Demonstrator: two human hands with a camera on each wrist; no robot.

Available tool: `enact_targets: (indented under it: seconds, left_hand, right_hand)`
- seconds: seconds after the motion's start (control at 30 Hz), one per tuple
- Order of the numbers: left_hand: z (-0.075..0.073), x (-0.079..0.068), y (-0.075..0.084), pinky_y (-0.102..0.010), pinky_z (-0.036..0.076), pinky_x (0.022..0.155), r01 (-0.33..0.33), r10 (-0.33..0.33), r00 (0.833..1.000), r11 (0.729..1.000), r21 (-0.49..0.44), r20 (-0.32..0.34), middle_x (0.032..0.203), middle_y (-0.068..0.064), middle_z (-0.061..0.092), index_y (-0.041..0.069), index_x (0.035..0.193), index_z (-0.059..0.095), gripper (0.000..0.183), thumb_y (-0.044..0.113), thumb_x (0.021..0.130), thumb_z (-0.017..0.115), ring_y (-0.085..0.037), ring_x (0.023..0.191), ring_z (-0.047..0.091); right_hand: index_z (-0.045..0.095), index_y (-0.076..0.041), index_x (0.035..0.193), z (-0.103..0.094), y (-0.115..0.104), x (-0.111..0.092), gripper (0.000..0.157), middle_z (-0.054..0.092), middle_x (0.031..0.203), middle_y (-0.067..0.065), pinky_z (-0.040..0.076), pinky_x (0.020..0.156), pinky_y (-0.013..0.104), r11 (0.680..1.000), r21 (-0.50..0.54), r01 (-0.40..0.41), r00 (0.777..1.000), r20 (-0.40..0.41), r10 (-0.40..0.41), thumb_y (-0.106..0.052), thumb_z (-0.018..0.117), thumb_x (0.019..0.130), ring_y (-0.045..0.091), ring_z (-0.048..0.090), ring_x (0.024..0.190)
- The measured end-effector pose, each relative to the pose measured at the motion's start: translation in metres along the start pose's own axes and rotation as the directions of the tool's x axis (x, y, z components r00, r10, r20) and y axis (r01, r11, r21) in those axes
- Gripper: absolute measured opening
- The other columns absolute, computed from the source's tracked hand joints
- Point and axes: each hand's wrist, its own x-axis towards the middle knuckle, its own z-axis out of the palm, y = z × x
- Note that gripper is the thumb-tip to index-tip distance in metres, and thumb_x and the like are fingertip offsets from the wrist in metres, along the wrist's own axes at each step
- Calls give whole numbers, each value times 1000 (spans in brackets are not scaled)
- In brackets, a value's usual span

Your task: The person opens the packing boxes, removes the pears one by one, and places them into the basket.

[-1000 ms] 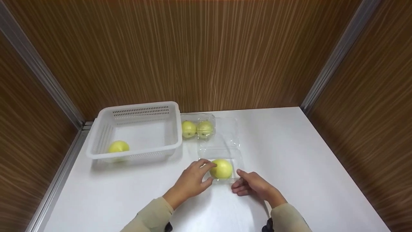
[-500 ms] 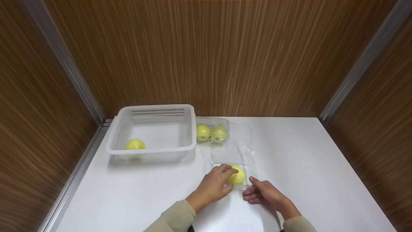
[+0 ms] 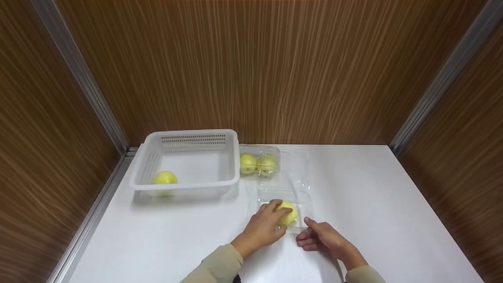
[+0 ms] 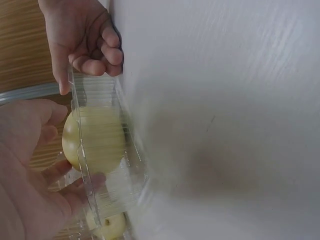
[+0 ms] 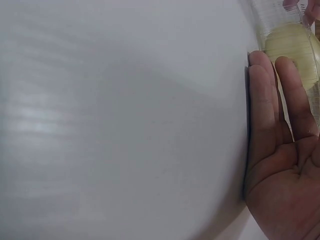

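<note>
A round yellow-green fruit (image 3: 289, 212) lies in an open clear plastic clamshell (image 3: 302, 195) near the front middle. My left hand (image 3: 264, 228) grips this fruit from the left, fingers over its top and thumb at its near side. In the left wrist view some fingertips (image 4: 98, 180) show beside the fruit through the clear wall. My right hand (image 3: 323, 237) lies low at the clamshell's near right corner. Its thumb reaches over the rim, and its extended fingers (image 5: 295, 95) are at the outside of the wall in the right wrist view.
A white perforated basket (image 3: 188, 184) stands at the back left with one yellow-green fruit (image 3: 165, 178) in it. Right of it sits a closed clear clamshell with two similar fruits (image 3: 266, 164). Wood-patterned panels (image 3: 255, 70) enclose the white table (image 3: 188, 239).
The head view has swung left, so everything sits further right in the picture. My left hand has moved further over the fruit and covers more of it. The right hand holds its place.
</note>
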Motion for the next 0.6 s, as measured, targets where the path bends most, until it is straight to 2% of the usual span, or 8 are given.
enact_targets:
  seconds: [0.17, 0.4, 0.6]
  left_hand:
    - [-1, 3, 0, -48, 55, 91, 46, -47, 998, 999, 16, 45, 151, -15, 41, 25, 138, 58, 50, 29, 90, 66, -35, 128, 50]
    - [1, 10, 1, -53, 50, 98, 69, -67, 997, 996, -50, 34, 152, -22, 40, 21, 122, 64, 30, 35, 95, 62, -39, 133, 48]
    - [3, 18, 2, -53, 47, 103, 83, -78, 996, 992, -100, 45, 152, -23, 40, 19, 116, 63, 24, 29, 95, 63, -42, 132, 48]
  right_hand:
    - [72, 5, 102, 0, 0, 1, 66, 76, 97, 14, 60, 81, 34, 1000, 3, -5, 1000, 2, 4, -57, 47, 99, 23, 74, 91]
    - [71, 6, 105, 1, -1, 1, 68, 75, 101, 14, 60, 82, 34, 1000, -14, 0, 1000, 2, 0, -57, 46, 100, 24, 74, 95]
    - [71, 6, 105, 0, -1, 0, 69, 75, 101, 15, 60, 82, 34, 1000, -13, -4, 1000, -5, 4, -58, 46, 99, 24, 74, 94]
